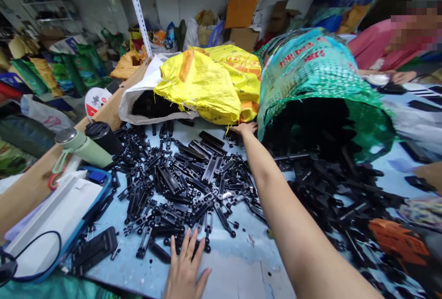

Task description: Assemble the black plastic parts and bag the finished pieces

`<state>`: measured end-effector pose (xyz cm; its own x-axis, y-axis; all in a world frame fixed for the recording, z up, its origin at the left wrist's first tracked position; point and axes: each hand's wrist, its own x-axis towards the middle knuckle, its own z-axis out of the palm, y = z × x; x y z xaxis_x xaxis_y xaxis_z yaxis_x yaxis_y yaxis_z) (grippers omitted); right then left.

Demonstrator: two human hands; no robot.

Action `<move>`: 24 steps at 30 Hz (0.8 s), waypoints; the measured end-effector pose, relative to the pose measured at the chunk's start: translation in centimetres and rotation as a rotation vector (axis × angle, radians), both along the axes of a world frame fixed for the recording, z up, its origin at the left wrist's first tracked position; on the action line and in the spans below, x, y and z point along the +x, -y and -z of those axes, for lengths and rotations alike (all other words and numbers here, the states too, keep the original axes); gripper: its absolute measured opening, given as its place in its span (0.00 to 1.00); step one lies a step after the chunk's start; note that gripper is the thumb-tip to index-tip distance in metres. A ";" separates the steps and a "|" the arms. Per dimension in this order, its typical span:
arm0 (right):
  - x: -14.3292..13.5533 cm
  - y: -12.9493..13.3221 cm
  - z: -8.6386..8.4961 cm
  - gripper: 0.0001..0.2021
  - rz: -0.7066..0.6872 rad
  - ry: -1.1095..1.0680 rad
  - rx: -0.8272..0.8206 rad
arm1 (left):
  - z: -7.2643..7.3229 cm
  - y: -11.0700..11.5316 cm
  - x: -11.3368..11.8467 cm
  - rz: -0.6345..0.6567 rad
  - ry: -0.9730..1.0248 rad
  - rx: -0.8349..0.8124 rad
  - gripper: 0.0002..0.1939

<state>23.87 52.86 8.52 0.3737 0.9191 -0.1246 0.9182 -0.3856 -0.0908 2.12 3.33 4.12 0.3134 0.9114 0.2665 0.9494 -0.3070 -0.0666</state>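
Observation:
My left hand (185, 264) lies flat with fingers spread at the near edge of a heap of small black plastic parts (193, 179) on the light blue table. The fingertips touch the nearest parts. My right arm stretches far across the table, and my right hand (246, 127) is at the far side of the heap. Its thumb and fingers look apart, low against a yellow woven bag (203, 82) and beside a green woven sack (311, 78). Part of that hand is hard to make out. I see nothing held in either hand.
A white sack (138, 105) lies open at the back left. Along the wooden edge board (31, 174) stand a green flask (86, 144), a black cup (103, 135) and a blue tray (105, 184). More black parts (331, 197) spread rightward. Another person's pink sleeve (376, 43) shows beyond.

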 end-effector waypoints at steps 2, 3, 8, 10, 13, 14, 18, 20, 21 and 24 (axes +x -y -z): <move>0.6 -0.5 0.6 0.51 -0.051 -0.023 0.005 | 0.2 0.0 0.0 0.000 -0.013 0.001 0.32; 0.9 -0.4 0.9 0.48 -0.087 -0.026 0.016 | 0.2 0.0 0.0 -0.001 -0.013 0.001 0.32; 2.4 3.1 1.7 0.39 -0.337 -0.014 0.038 | -0.4 0.0 0.2 -0.004 0.054 -0.010 0.30; 2.5 5.0 1.4 0.41 -0.545 -0.026 0.013 | -0.6 0.1 0.2 -0.005 0.091 -0.013 0.29; 2.1 7.6 0.6 0.38 -0.759 -0.041 -0.050 | -0.8 0.2 0.2 -0.006 0.133 -0.018 0.27; 1.9 8.4 0.3 0.34 -0.769 -0.034 -0.061 | -0.8 0.2 0.2 -0.007 0.140 -0.026 0.26; 1.9 11.1 -1.0 0.23 -0.688 0.021 -0.033 | -0.8 0.5 0.1 -0.033 0.149 -0.092 0.25; 2.4 12.4 -1.4 0.19 -0.638 0.048 -0.015 | -1.0 0.7 0.3 -0.046 0.160 -0.146 0.25; 2.7 13.0 -1.6 0.19 -0.612 0.063 -0.011 | -1.2 0.8 0.4 -0.057 0.166 -0.175 0.25; 3.2 14.8 -1.9 0.19 -0.540 0.113 -0.011 | -1.9 0.9 0.8 -0.141 0.174 -0.231 0.25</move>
